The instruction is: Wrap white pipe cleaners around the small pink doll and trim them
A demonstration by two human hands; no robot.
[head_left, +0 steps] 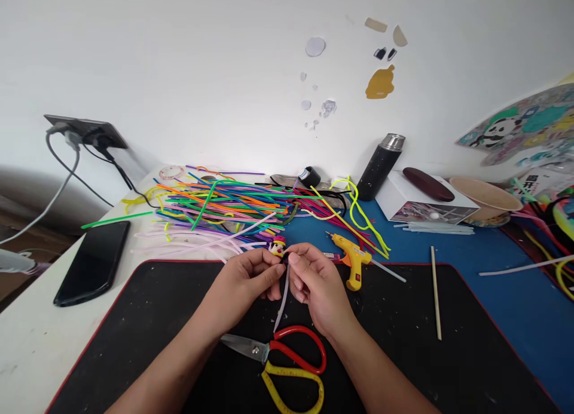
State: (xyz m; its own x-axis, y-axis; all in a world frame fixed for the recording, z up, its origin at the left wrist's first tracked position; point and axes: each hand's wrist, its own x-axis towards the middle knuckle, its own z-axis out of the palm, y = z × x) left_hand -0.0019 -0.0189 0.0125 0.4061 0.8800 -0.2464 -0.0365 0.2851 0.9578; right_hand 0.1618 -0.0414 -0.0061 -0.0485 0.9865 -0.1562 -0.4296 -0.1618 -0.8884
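Observation:
My left hand [253,275] and my right hand [316,282] meet above the black mat, fingertips pinched together. Between them is a small dark piece, partly hidden by the fingers. A pale lilac strip [283,303] hangs down from my right fingertips. Just behind my fingers shows a small figure [278,245] with a pink and yellow top and a white face; whether it is held or stands there, I cannot tell. Scissors [268,349] with one red and one yellow handle lie below my hands. A yellow glue gun [354,261] lies right of my right hand.
Many coloured pipe cleaners [224,202] are heaped behind the black mat [394,342]. A phone [95,261] lies at the left. A wooden stick [436,294] is on the mat's right side. Behind stand a black flask [380,168], a white box [426,202] and a bowl [487,193].

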